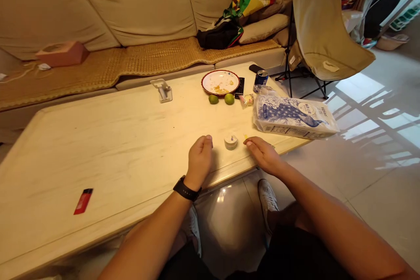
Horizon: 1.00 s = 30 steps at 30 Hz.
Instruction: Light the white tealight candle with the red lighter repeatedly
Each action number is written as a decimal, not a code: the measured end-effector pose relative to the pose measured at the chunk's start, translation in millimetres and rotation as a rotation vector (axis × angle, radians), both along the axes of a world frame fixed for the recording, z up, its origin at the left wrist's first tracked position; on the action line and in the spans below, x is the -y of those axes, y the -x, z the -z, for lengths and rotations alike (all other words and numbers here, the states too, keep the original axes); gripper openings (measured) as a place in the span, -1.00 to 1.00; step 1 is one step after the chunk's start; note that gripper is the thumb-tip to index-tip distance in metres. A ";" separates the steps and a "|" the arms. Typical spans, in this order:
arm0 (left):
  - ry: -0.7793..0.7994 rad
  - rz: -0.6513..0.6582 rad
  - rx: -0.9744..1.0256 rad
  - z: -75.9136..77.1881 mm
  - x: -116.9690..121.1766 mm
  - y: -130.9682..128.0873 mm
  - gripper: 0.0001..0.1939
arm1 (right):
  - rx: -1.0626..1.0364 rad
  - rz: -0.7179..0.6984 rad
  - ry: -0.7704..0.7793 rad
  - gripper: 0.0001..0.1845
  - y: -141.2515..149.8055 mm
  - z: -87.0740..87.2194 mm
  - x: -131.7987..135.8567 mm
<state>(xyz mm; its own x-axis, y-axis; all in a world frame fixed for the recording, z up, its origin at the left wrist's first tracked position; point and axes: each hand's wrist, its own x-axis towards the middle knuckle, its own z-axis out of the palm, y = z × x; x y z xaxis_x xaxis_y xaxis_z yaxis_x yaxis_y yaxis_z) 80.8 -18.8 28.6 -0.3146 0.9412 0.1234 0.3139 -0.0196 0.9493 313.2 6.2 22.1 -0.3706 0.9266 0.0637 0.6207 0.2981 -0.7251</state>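
Note:
Between my hands a small round white container [230, 142] stands on the pale table, near its front edge. My left hand [200, 162] is closed just left of it, thumb uppermost, with a black watch on the wrist. The curled fingers hide whatever may be inside them. To the right of the container, my right hand [264, 154] pinches a small thin yellow thing [245, 137] between thumb and forefinger. Only its tip shows, so its kind is unclear. Neither hand appears to touch the container.
A red lighter [83, 201] lies left on the table [124, 140]. Toward the back are a white stand [162, 91], a plate [210, 79] with food scraps, two green limes [229, 99] and a blue can [261, 78]. A large tissue pack [295, 116] lies at the right edge.

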 end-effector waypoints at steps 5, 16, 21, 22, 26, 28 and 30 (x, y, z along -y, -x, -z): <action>-0.041 -0.043 0.090 7.9 -6.0 9.5 -0.69 | 0.247 -0.061 0.007 -0.70 1.0 3.3 -9.4; 0.008 0.024 0.013 8.7 -11.6 3.3 -0.74 | 0.749 0.073 0.061 -0.46 17.4 -17.7 -12.1; 0.025 0.034 -0.019 10.6 -9.4 2.7 -0.77 | 0.752 0.077 0.070 -0.48 28.8 -23.9 -16.8; 0.028 0.031 -0.022 10.5 -9.2 2.7 -0.77 | 0.741 0.076 0.072 -0.50 31.3 -25.1 -17.6; 0.045 0.024 -0.024 8.0 -8.9 3.1 -0.79 | 0.707 0.101 0.091 -0.57 40.1 -28.2 -20.7; 0.050 0.023 -0.024 6.7 -8.9 3.8 -0.79 | 0.699 0.104 0.092 -0.59 43.3 -28.6 -22.2; 0.050 0.021 -0.025 6.2 -9.0 4.8 -0.79 | 0.701 0.102 0.094 -0.60 45.1 -28.3 -23.7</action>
